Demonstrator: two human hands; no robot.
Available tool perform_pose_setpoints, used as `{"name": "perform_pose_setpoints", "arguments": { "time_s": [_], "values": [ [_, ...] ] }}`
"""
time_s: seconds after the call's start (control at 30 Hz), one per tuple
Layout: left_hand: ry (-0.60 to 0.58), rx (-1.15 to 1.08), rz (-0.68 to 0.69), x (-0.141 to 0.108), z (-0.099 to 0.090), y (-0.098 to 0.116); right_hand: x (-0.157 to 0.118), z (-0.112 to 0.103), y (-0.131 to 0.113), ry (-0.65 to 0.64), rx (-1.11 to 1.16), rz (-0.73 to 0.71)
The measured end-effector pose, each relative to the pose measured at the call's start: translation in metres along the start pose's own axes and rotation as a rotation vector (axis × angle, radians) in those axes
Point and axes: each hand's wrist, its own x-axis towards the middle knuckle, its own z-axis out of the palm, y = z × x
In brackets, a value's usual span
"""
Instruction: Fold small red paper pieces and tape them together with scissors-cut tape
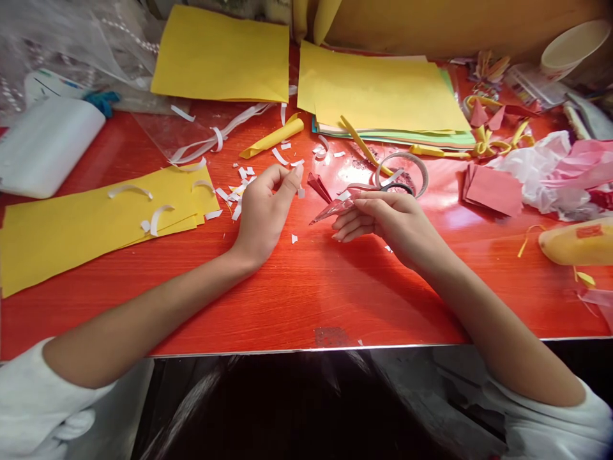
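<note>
My left hand point(268, 207) is closed, thumb pressed to the index finger, beside small white paper scraps point(237, 207) on the red table point(287, 300). What it pinches, if anything, is too small to make out. To the right, my right hand point(387, 223) holds a pair of scissors point(335, 207), their blades pointing left toward my left hand. A folded red paper piece point(318, 187) lies just behind the blades. A roll of tape point(421, 172) stands behind my right hand, near a thin yellow paper strip point(361, 144).
Yellow sheets point(378, 89) are stacked at the back, with yellow strips point(96, 223) at the left. Red paper squares point(493, 190), crumpled plastic point(546, 166) and a yellow bottle point(579, 243) are at the right. A white box-like object point(52, 144) sits at the far left.
</note>
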Motion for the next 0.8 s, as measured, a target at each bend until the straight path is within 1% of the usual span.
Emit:
{"name": "perform_pose_setpoints", "arguments": {
  "time_s": [0.13, 0.2, 0.27, 0.33, 0.4, 0.47, 0.53, 0.6, 0.73, 0.8],
  "values": [
    [0.004, 0.073, 0.091, -0.001, 0.001, 0.000, 0.000, -0.001, -0.001, -0.021, -0.071, -0.002],
    [-0.044, 0.086, 0.110, -0.002, 0.001, -0.001, 0.000, -0.002, -0.002, -0.028, -0.115, -0.008],
    [-0.101, 0.100, 0.089, -0.003, 0.001, 0.000, -0.001, -0.002, -0.003, -0.034, -0.139, -0.018],
    [-0.114, 0.117, 0.098, -0.004, 0.000, 0.003, -0.001, -0.002, -0.005, -0.049, -0.159, -0.028],
    [-0.120, 0.109, 0.153, -0.005, -0.001, 0.007, -0.002, -0.002, -0.007, -0.068, -0.196, -0.035],
    [-0.202, 0.078, 0.203, -0.007, -0.002, 0.011, -0.003, -0.001, -0.009, -0.084, -0.246, -0.036],
    [-0.301, 0.042, 0.221, -0.008, -0.002, 0.013, -0.005, 0.001, -0.010, -0.100, -0.279, -0.038],
    [-0.348, 0.005, 0.216, -0.008, -0.002, 0.013, -0.005, 0.002, -0.010, -0.105, -0.272, -0.042],
    [-0.365, -0.065, 0.199, -0.008, -0.001, 0.013, -0.005, 0.004, -0.010, -0.082, -0.162, -0.048],
    [-0.365, -0.055, 0.220, -0.009, -0.002, 0.015, -0.005, 0.005, -0.009, -0.083, -0.129, -0.041]
  ]
}}
